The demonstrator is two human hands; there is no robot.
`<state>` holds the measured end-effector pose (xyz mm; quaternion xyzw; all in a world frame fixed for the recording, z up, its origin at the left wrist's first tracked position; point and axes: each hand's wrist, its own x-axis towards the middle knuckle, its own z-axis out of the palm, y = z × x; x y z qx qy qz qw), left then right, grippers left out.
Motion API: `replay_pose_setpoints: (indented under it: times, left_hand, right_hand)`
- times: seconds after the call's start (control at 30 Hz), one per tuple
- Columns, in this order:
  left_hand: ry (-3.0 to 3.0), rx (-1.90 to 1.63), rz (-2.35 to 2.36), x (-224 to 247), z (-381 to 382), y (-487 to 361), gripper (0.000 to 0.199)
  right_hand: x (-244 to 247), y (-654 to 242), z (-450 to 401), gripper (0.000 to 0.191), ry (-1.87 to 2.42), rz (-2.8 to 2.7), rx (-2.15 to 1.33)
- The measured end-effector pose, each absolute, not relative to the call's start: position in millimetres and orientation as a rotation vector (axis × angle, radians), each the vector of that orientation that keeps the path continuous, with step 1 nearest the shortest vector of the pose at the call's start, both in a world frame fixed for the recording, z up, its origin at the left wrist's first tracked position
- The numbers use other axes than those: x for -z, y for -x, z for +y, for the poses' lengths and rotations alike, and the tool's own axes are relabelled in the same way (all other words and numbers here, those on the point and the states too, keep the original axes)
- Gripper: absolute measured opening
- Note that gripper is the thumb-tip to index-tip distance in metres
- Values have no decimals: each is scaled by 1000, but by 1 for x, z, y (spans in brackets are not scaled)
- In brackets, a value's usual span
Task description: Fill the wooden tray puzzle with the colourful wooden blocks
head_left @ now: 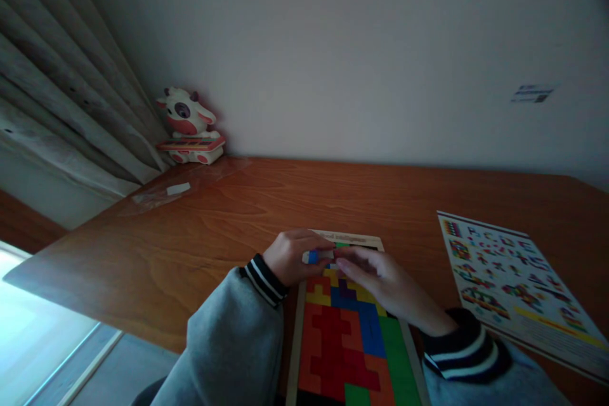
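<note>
A wooden-framed block puzzle board (294,361) lies before me, filled with red, orange, blue, green, yellow and purple pieces. Over its far part, my left hand (297,257) is closed on a small white and blue object (313,257), whose exact kind I cannot make out. My right hand (375,276) reaches in from the other side, thumb and fingers pinched together at the object's right end. Both hands hide much of the board's upper rows. A dark gap shows at the board's near edge.
A printed sheet (504,273) with colourful block figures lies on the brown table (228,228) at right. At the back left stand a toy cow with a keyboard (190,127) and clear plastic wrapping (157,198). A curtain (61,76) hangs at left, beside the wall (356,57).
</note>
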<state>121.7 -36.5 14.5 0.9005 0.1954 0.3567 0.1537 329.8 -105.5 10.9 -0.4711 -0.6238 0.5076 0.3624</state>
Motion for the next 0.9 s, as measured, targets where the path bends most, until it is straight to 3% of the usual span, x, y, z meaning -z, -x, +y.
replay_pose_setpoints:
  times: [0.37,0.73,0.9]
  left_hand:
    - [-2567,-1130,554,-10,-43,-144,19]
    - [-2594,-1317,557,-7,-44,-148,17]
    - [-2447,-1206,651,-4,-46,-147,19]
  right_hand:
    - [-5,-332,-102,35,1150,-1272,-1444]
    - [-10,-333,-100,33,1212,-1177,-1339]
    - [-12,-336,-100,35,1232,-1297,-1240]
